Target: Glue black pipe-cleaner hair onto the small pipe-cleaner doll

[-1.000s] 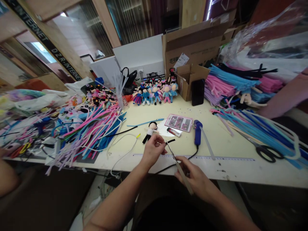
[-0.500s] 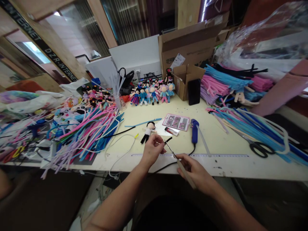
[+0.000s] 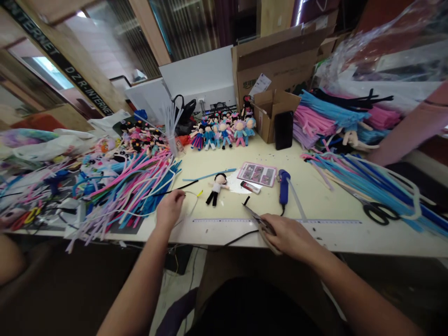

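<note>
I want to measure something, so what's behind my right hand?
Behind your right hand, holding the scissors, runs the ruler, visible on either side; a black cord disappears there too. Where your hand covers them, neither can be seen.

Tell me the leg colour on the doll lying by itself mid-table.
Black legs on that doll; the head view shows them best.
</note>
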Demonstrator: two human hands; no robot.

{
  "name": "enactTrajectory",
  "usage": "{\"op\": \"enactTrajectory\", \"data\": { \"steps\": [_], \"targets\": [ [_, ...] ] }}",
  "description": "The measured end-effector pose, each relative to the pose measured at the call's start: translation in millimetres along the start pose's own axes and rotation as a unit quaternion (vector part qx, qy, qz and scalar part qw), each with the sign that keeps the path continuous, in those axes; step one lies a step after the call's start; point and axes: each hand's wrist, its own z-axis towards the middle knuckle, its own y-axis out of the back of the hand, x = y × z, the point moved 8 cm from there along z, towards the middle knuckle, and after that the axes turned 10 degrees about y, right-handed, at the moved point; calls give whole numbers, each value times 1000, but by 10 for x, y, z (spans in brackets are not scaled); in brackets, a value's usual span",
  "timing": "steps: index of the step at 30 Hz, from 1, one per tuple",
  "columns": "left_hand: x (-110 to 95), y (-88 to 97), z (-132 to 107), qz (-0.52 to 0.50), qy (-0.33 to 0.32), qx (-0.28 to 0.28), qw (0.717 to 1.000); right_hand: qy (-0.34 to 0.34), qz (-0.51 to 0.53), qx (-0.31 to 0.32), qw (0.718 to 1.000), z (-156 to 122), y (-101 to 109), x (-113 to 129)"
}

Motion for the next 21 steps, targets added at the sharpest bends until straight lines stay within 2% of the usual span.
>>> {"op": "enactTrajectory", "data": {
  "steps": [1,3,4,5,7,8,10,13,16,18,21],
  "targets": [
    [28,64,41,46,-15,-19,999,3,-22,8,1000,13,-11,9],
    [-126,45,20,71,-66,-23,995,16,-57,21,998,44,-35,54],
    [-273,-59,-29,53,-86,6,995,22,-72,26,997,59,-42,86],
    [-445,-225,-94,26,-98,60,993,26,-85,32,995,72,-46,122],
    [-827,-645,-269,4,-119,186,975,27,-109,43,993,86,-41,196],
    [-1002,-831,-352,-3,-128,232,964,26,-119,48,991,85,-32,233],
    [-1253,-1105,-454,-34,-127,291,948,26,-133,49,990,64,-8,296],
    [-1420,-1254,-454,-117,-122,319,932,28,-144,30,989,-61,43,280],
    [-1355,-1221,-328,-234,-53,326,914,10,-135,-1,991,-351,119,11],
    [-1268,-1198,-271,-315,16,343,885,-36,-123,-45,991,-604,247,-335],
    [-1198,-1182,-257,-420,86,367,826,-172,-113,-103,973,-944,493,-1004]
  ]
}}
